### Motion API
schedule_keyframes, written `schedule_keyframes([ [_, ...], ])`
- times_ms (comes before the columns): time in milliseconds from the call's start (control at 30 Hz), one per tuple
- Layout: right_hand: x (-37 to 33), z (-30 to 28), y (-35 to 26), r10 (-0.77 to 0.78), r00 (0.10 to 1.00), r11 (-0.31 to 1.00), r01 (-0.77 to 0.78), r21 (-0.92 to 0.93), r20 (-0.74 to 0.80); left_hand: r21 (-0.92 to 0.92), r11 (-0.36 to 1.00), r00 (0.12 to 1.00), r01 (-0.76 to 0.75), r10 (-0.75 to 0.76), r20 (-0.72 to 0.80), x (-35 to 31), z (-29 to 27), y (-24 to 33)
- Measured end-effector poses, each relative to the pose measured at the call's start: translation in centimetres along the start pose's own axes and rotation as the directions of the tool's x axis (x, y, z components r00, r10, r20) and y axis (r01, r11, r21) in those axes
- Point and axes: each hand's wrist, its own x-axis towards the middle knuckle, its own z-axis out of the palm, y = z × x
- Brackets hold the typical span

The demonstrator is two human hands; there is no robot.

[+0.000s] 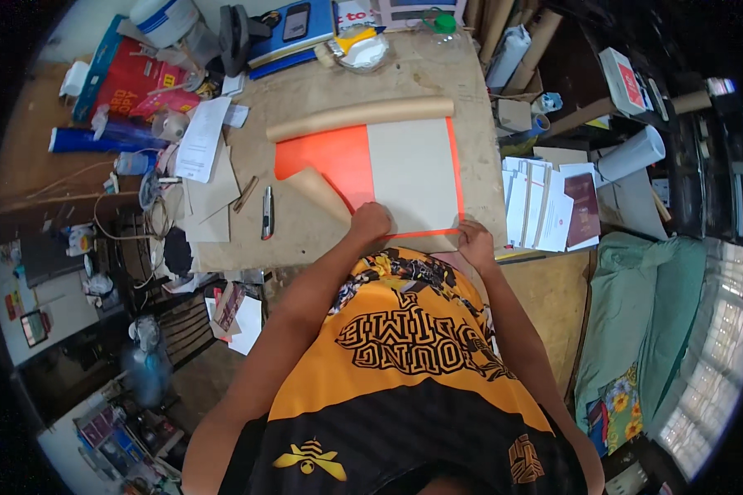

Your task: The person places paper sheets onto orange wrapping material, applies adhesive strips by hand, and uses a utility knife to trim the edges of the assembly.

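Shirt (413,396), hands (371,219) at board (414,177), worktable (305,241), cluttered room (208,371)

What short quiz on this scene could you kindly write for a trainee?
1. True or false: the cutter lies on the table, untouched.
2. Multiple choice: what lies on the blue book?
a) phone
b) bottle
c) cutter
3. Short answer: which hand is at the near right corner of the grey board, and what colour shows along that board's right edge?

Key:
1. True.
2. a.
3. The right hand; orange.
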Motion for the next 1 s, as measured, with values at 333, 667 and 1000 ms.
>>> schedule_keyframes([
  [333, 2.0, -1.1, 0.0, 0.041, 0.999, 0.997, -0.041, -0.067, 0.005, -0.007, 1.000, 0.967, -0.008, 0.006, -0.255, -2.6, 0.1, -3.6],
  [667, 8.1, 8.7, -16.2, -0.414, 0.713, 0.910, 0.313, 0.271, 0.566, -0.756, 0.654, 0.849, 0.009, -0.405, -0.340, -6.0, -0.7, -11.5],
  [1000, 6.8, 15.0, -23.1, -0.169, 0.392, 0.944, 0.329, 0.033, 0.904, -0.796, -0.471, 0.709, -0.381, -0.701, 0.076, -5.5, -7.5, -32.7],
])
